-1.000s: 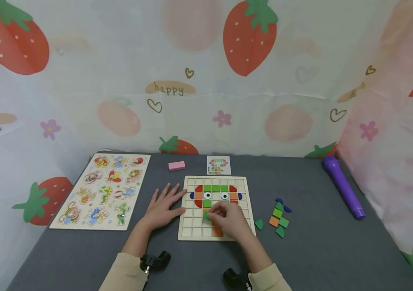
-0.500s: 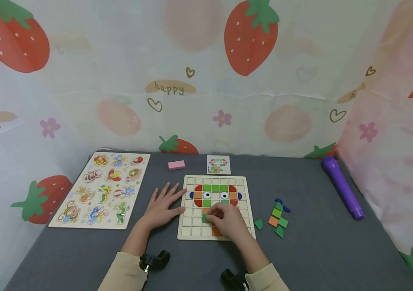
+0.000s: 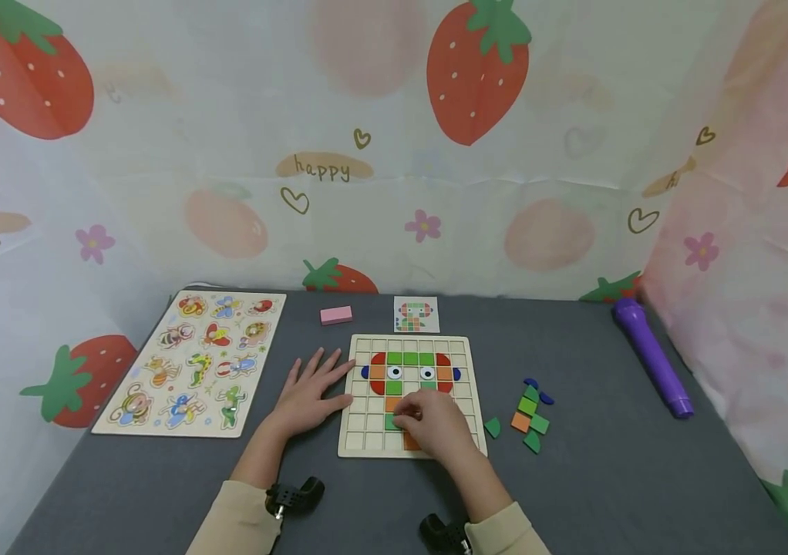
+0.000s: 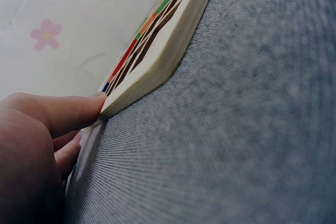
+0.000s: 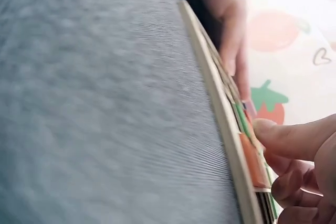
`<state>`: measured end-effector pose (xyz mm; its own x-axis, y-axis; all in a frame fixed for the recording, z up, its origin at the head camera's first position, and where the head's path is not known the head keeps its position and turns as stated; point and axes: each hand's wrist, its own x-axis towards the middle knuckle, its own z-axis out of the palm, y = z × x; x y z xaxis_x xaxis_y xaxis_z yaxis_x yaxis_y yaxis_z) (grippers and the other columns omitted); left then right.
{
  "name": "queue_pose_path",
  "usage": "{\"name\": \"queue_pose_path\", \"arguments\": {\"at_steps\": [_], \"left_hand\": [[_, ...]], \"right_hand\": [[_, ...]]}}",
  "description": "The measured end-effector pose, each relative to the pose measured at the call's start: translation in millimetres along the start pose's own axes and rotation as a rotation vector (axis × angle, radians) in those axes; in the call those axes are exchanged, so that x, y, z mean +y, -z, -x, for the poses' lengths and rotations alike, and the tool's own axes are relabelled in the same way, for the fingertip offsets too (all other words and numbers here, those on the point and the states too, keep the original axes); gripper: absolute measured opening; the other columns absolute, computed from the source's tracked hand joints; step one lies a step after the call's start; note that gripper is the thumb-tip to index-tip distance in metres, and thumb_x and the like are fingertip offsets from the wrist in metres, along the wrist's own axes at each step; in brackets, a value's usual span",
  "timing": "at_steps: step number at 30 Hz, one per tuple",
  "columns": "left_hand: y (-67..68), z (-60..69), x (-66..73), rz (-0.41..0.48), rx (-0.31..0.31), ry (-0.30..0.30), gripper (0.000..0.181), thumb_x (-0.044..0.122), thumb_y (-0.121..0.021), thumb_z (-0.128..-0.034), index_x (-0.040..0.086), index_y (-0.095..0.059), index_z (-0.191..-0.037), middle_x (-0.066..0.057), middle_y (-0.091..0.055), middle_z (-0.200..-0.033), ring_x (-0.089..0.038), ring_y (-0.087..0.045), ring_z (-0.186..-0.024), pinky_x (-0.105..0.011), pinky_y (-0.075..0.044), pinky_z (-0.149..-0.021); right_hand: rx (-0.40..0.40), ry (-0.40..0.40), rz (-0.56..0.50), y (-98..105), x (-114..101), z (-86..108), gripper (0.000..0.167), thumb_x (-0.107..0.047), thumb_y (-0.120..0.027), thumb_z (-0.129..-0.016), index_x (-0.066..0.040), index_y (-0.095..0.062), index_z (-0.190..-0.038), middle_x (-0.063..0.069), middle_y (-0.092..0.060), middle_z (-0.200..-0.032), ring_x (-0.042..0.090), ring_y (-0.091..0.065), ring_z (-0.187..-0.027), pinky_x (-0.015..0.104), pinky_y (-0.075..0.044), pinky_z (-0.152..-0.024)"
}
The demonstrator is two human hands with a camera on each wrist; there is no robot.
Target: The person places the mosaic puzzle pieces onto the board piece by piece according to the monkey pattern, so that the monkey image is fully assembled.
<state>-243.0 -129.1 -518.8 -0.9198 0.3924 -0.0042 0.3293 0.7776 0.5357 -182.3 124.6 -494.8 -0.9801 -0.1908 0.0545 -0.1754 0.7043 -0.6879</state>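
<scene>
A wooden grid board (image 3: pixel 362 443) lies on the table, with red, green, orange and blue tiles and two eye tiles forming a picture in its cells. My left hand (image 3: pixel 307 397) lies with fingers spread, its fingertips at the board's left edge; in the left wrist view the thumb (image 4: pixel 73 111) touches the board's corner. Over the lower middle of the board, my right hand (image 3: pixel 439 424) has curled fingers and pinches at a green tile (image 3: pixel 390 422), which sits at a cell below an orange tile (image 3: pixel 392 403). The fingers partly cover this tile and the cells beside it.
Several loose tiles (image 3: pixel 527 406) lie right of the board, with one green quarter-round tile (image 3: pixel 493 427) near its edge. Behind it are a picture card (image 3: pixel 416 314) and a pink block (image 3: pixel 336 315). A sticker-like animal board (image 3: pixel 189 362) lies left, a purple microphone-shaped object (image 3: pixel 652 358) right.
My right hand has lowered the green tile slightly toward the front, down to its cell on the board. The left hand has stayed at the board's edge.
</scene>
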Motion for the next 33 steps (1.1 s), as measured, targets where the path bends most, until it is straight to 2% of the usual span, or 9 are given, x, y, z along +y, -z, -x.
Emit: {"name": "queue_pose_path", "arguments": {"at_steps": [3,8,13,18,24,27,33], "left_hand": [[0.7,0.1,0.6,-0.001,0.0,-0.001,0.066,0.047,-0.062,-0.0973,0.024,-0.042,-0.156,-0.008,-0.025,-0.167,-0.037,-0.006,-0.157,-0.063,0.005,-0.123],[1.5,0.6,1.2,0.003,0.001,-0.007,0.067,0.046,-0.062,-0.0971,0.023,-0.042,-0.156,-0.008,-0.025,-0.167,-0.038,-0.006,-0.157,-0.063,0.005,-0.123],[1.7,0.5,0.7,0.007,0.001,-0.011,0.067,0.046,-0.062,-0.0973,0.023,-0.041,-0.156,-0.008,-0.025,-0.168,-0.038,-0.007,-0.157,-0.063,0.005,-0.123],[1.4,0.5,0.3,0.016,0.002,-0.01,0.067,0.046,-0.062,-0.0972,0.024,-0.041,-0.156,-0.007,-0.025,-0.168,-0.037,-0.006,-0.157,-0.063,0.005,-0.123],[-0.8,-0.8,0.3,0.01,-0.006,-0.017,0.067,0.048,-0.062,-0.0972,0.024,-0.041,-0.157,-0.008,-0.024,-0.168,-0.038,-0.006,-0.157,-0.063,0.005,-0.123],[-0.9,-1.3,0.1,0.009,-0.012,-0.012,0.068,0.049,-0.061,-0.0973,0.024,-0.041,-0.157,-0.008,-0.024,-0.168,-0.037,-0.006,-0.157,-0.063,0.006,-0.123],[-1.0,-2.0,-1.1,0.007,-0.014,0.002,0.068,0.05,-0.061,-0.0972,0.025,-0.04,-0.157,-0.007,-0.023,-0.168,-0.037,-0.005,-0.157,-0.063,0.007,-0.123]], "right_hand": [[0.013,-0.015,-0.047,7.2,3.8,-0.5,0.007,-0.022,-0.08,-0.088,-0.017,-0.079,-0.094,-0.007,-0.068,-0.083,0.01,-0.056,-0.07,0.027,-0.048,-0.062],[0.09,-0.08,-0.107,28.6,12.8,-0.3,0.011,-0.02,-0.078,-0.09,-0.014,-0.078,-0.099,-0.005,-0.07,-0.087,0.012,-0.057,-0.071,0.027,-0.048,-0.06],[0.163,-0.126,-0.118,53.0,23.6,1.9,0.016,-0.02,-0.079,-0.089,-0.011,-0.078,-0.103,-0.002,-0.071,-0.087,0.014,-0.058,-0.071,0.028,-0.049,-0.058],[0.186,-0.158,-0.109,77.0,42.2,6.9,0.021,-0.02,-0.077,-0.091,-0.009,-0.076,-0.109,0.003,-0.072,-0.091,0.018,-0.064,-0.079,0.028,-0.051,-0.061],[0.168,-0.244,-0.109,110.4,78.7,25.2,0.03,-0.027,-0.074,-0.094,-0.01,-0.074,-0.118,0.008,-0.073,-0.107,0.023,-0.066,-0.094,0.031,-0.053,-0.066],[0.145,-0.256,-0.107,126.7,96.2,35.7,0.035,-0.031,-0.074,-0.094,-0.008,-0.072,-0.121,0.01,-0.073,-0.112,0.025,-0.066,-0.099,0.032,-0.053,-0.072],[0.069,-0.269,-0.115,149.9,118.3,54.0,0.041,-0.035,-0.075,-0.092,-0.006,-0.071,-0.121,0.01,-0.074,-0.111,0.024,-0.066,-0.1,0.037,-0.054,-0.081]]}}
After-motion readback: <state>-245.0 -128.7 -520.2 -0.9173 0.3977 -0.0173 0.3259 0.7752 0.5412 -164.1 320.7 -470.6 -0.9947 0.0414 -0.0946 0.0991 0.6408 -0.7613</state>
